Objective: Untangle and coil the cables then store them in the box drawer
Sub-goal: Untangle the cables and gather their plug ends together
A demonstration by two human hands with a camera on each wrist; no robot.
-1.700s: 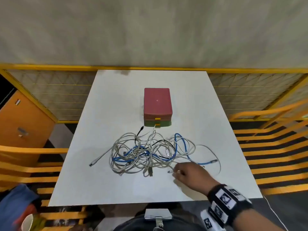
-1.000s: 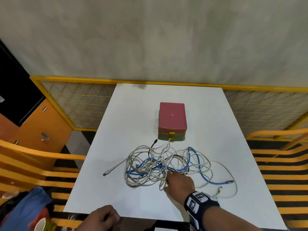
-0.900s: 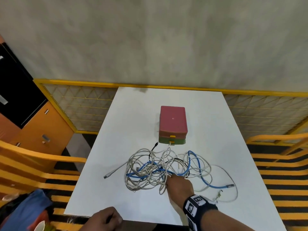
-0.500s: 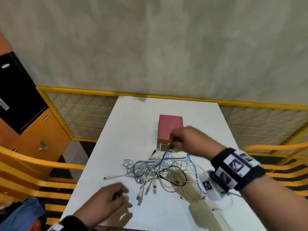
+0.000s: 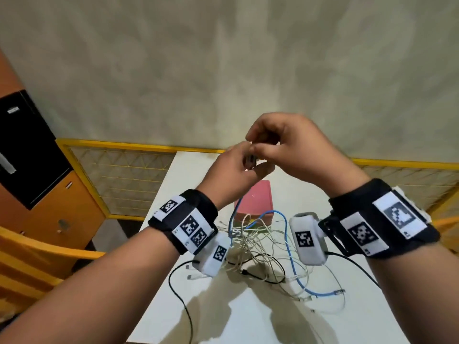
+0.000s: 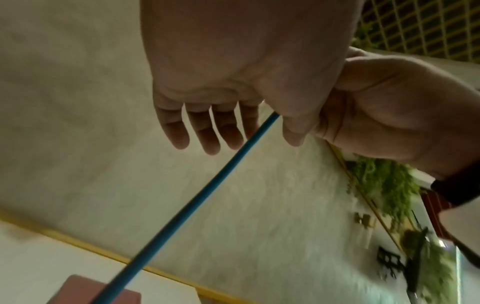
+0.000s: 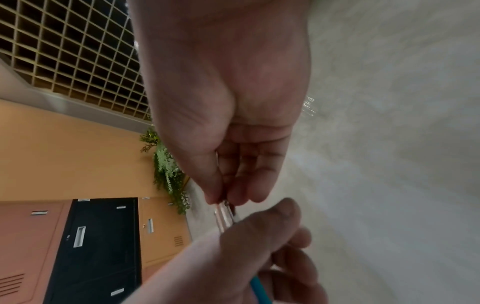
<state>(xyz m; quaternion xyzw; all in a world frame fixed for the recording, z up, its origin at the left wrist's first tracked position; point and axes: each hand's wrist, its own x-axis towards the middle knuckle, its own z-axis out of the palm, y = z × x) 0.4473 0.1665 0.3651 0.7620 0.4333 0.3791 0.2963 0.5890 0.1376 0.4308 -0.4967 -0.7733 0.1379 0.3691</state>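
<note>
Both hands are raised above the white table (image 5: 248, 319) and meet in front of me. My right hand (image 5: 280, 147) pinches the clear plug (image 7: 224, 216) at one end of the blue cable (image 5: 233, 219) between thumb and fingertips. Just below the plug, my left hand (image 5: 236, 170) holds the same blue cable (image 6: 207, 185), thumb over it. From there the cable drops into the tangle of white, grey and black cables (image 5: 260, 244) on the table. Its other plug (image 5: 337, 291) lies at the right. The red box (image 5: 255, 202) with drawers stands behind the tangle, half hidden by my wrists.
A yellow mesh railing (image 5: 124, 175) surrounds the table's far and side edges. Orange and black lockers (image 5: 37, 170) stand at the left. A black cable (image 5: 181, 294) trails off the table's front edge. Yellow bars (image 5: 37, 249) run along the left side.
My right hand has lifted the blue cable's end out of the tangle to chest height. My left hand rose from the table edge and took hold of the cable below it.
</note>
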